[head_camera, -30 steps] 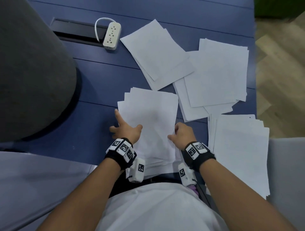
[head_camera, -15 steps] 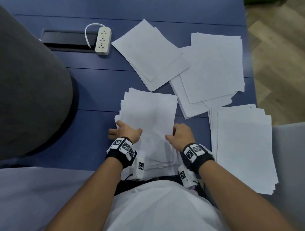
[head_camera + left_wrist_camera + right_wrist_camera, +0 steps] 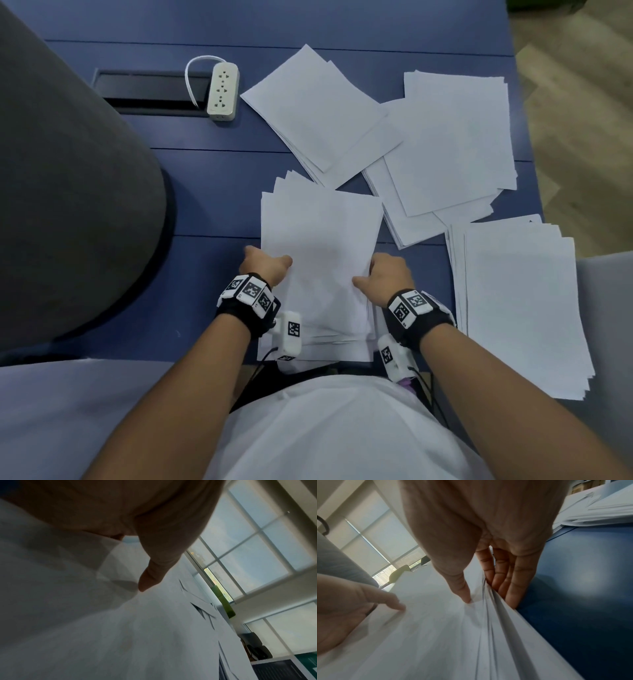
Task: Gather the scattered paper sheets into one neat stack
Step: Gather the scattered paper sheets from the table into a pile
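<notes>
A loose pile of white sheets (image 3: 318,246) lies on the blue table in front of me, its edges uneven. My left hand (image 3: 265,265) grips the pile's left edge, thumb on top (image 3: 147,580), fingers tucked under the paper. My right hand (image 3: 383,274) holds the right edge: its thumb presses the top sheet (image 3: 465,595) and its fingers (image 3: 503,577) lie against the side of the pile (image 3: 447,635). Three more piles lie apart: one at the back centre (image 3: 318,113), one at the back right (image 3: 448,147), one at the near right (image 3: 517,308).
A white power strip (image 3: 222,90) lies by a black cable slot (image 3: 150,90) at the back left. A dark grey chair back (image 3: 68,178) stands close on the left. The table's right edge (image 3: 524,137) drops to a wooden floor.
My left forefinger, stretched along the pile's left edge a second ago, has curled in. Both hands have closed onto the sides of the pile, which has squared up slightly.
</notes>
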Demonstrator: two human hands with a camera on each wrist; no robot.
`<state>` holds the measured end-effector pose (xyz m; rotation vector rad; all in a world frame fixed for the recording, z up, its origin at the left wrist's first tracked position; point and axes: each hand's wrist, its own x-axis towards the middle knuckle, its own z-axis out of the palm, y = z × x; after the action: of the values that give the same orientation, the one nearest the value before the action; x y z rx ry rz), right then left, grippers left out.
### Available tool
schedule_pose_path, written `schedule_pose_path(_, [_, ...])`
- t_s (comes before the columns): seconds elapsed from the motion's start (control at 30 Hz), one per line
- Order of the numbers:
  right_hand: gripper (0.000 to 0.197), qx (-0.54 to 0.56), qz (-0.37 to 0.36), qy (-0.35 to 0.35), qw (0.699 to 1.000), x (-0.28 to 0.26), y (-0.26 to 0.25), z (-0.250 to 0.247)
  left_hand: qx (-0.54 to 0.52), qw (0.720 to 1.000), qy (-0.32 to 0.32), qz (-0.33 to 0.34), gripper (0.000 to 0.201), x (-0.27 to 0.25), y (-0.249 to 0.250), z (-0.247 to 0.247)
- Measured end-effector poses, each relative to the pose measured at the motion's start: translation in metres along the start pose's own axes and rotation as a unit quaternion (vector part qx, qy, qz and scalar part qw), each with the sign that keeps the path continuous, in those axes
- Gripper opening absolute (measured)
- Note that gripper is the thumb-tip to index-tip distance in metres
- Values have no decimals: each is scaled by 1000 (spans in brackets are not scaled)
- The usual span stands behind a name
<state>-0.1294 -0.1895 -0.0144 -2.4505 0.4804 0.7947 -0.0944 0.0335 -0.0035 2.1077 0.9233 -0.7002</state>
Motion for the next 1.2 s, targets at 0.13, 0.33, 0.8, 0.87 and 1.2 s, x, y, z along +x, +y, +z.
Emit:
schedule_pose_path(0.13, [31, 31, -9, 1, 999, -3, 2, 0, 0, 994, -28, 104, 29, 10, -12, -8])
schedule_pose_path(0.33, [48, 153, 20, 21, 988, 2, 7, 3, -182, 945, -156, 223, 38, 25, -27, -35])
schedule_pose_path(0.8, [40, 380, -8, 113, 918, -19, 73, -61, -44, 885, -343, 313, 76, -16, 67, 24])
schedule_pose_path(0.87, [40, 364, 17, 135, 921, -23, 105, -89, -12, 870, -380, 314, 81, -34, 87, 53])
schedule_pose_path(1.2, [43, 255, 130, 149, 947, -30, 259, -177, 62, 855, -444, 262, 88, -121, 126, 210])
